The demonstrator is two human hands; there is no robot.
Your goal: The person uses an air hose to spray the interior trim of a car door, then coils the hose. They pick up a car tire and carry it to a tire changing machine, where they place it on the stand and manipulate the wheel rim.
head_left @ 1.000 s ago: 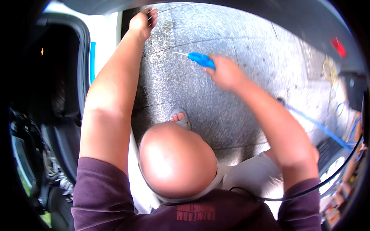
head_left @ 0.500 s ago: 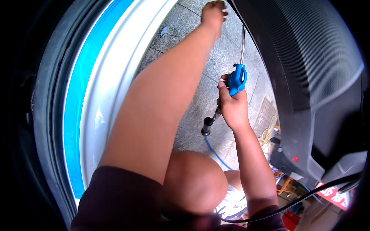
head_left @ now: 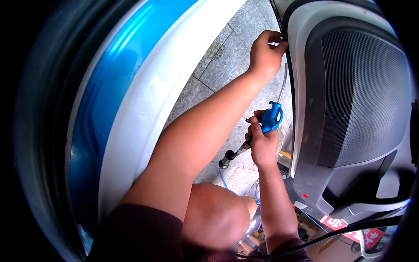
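My right hand (head_left: 264,146) is wrapped round a blue air blow gun (head_left: 271,118). Its thin metal nozzle (head_left: 283,83) points up alongside the edge of an open car door (head_left: 301,65). Below the hand, a metal fitting and a black cylindrical piece (head_left: 226,159) connect the gun to a blue hose (head_left: 222,178). My left hand (head_left: 267,54) is farther forward, its thumb and forefinger bent together at the dark edge of the door. The fingertips touch that edge; exactly what they pinch is partly hidden.
The blue and white car sill (head_left: 131,87) curves along the left. Grey paving (head_left: 218,56) lies between sill and door. A dark door panel with a speaker grille (head_left: 371,87) stands at the right. A black cable (head_left: 340,230) crosses the lower right, above a red sign (head_left: 371,236).
My left hand has moved from over the paving to the door edge, fingers closing there. The blow gun sits lower in view. The view has shifted, showing more of the door.
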